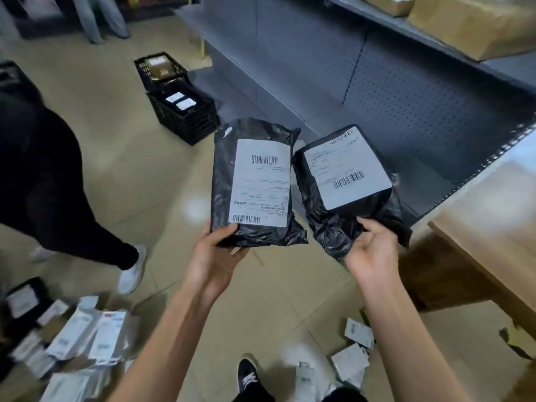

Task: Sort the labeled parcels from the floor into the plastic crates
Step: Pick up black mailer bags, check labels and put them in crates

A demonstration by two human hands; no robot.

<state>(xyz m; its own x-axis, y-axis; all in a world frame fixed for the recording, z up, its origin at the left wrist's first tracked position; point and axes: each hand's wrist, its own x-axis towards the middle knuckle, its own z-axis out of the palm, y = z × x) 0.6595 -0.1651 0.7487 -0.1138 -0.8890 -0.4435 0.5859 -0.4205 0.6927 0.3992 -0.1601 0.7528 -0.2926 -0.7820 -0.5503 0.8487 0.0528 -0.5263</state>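
My left hand (213,261) grips the bottom edge of a black plastic parcel (224,169) with a white barcode label facing up. My right hand (374,250) holds a second black labeled parcel (336,224) from below, tilted a little to the right. Both parcels are held side by side at chest height above the tiled floor. Two black plastic crates stand ahead on the floor: the nearer crate (188,123) holds labeled parcels, the farther crate (148,68) holds a brown package. Several white and black parcels (84,338) lie in a heap on the floor at lower left.
Another person's leg in black trousers with a white shoe (132,274) stands at left. Grey metal shelving (391,91) runs along the right with cardboard boxes (470,21) on top. A wooden table (487,242) is at right. Loose parcels (352,364) lie near my feet.
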